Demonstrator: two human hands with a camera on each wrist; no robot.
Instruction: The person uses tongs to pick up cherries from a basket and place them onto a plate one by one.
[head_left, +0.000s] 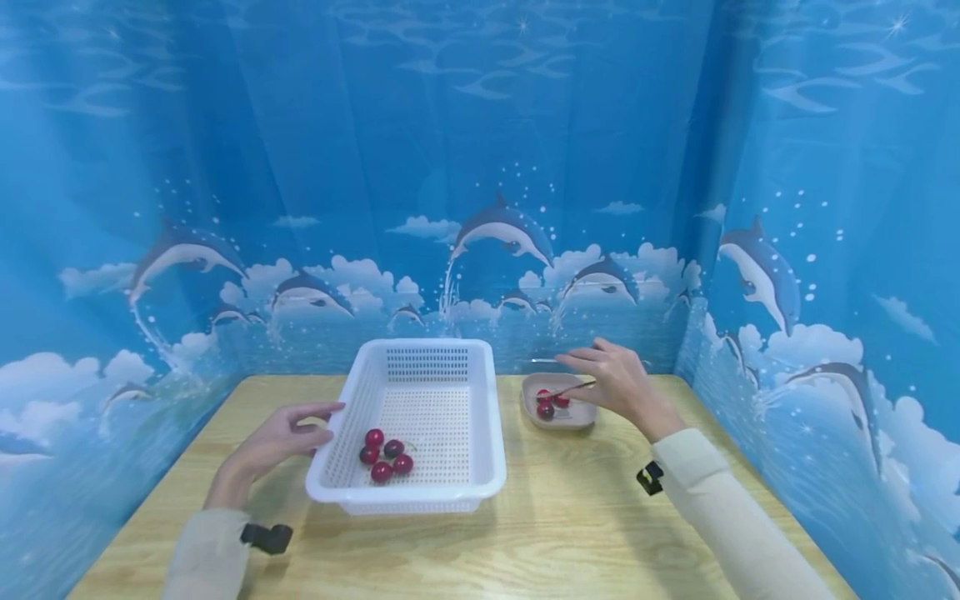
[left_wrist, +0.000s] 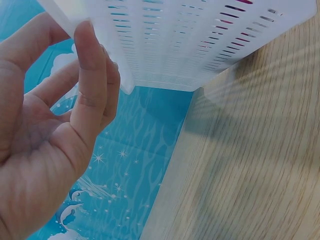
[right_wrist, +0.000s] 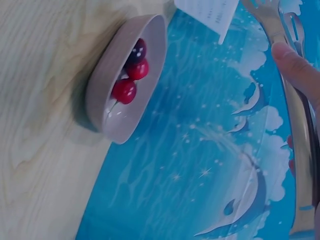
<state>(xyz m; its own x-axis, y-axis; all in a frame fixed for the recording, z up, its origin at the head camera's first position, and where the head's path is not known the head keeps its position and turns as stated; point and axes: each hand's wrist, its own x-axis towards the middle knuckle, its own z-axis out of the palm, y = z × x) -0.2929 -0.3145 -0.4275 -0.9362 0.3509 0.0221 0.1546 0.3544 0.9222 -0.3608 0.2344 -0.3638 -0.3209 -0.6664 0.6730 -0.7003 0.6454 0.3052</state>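
My left hand (head_left: 281, 437) holds the left rim of a white plastic basket (head_left: 492, 417); in the left wrist view, the fingers (left_wrist: 90, 85) meet the rim beside its slotted wall (left_wrist: 170, 35). Several dark red cherries (head_left: 392, 448) lie in the basket's near left part. My right hand (head_left: 615, 379) grips metal tongs (right_wrist: 295, 105) with fork-like tips, their two arms apart. In the head view, one arm lies over a small pinkish bowl (head_left: 530, 408) and the other behind it. Three cherries (right_wrist: 132, 70) sit in the bowl; whether the tongs touch one cannot be told.
Both containers stand on a light wood table (head_left: 555, 533), the bowl to the right of the basket. A blue curtain (head_left: 420, 167) printed with dolphins and clouds encloses the back and sides. A dark wrist mount (head_left: 267, 538) sits at each sleeve.
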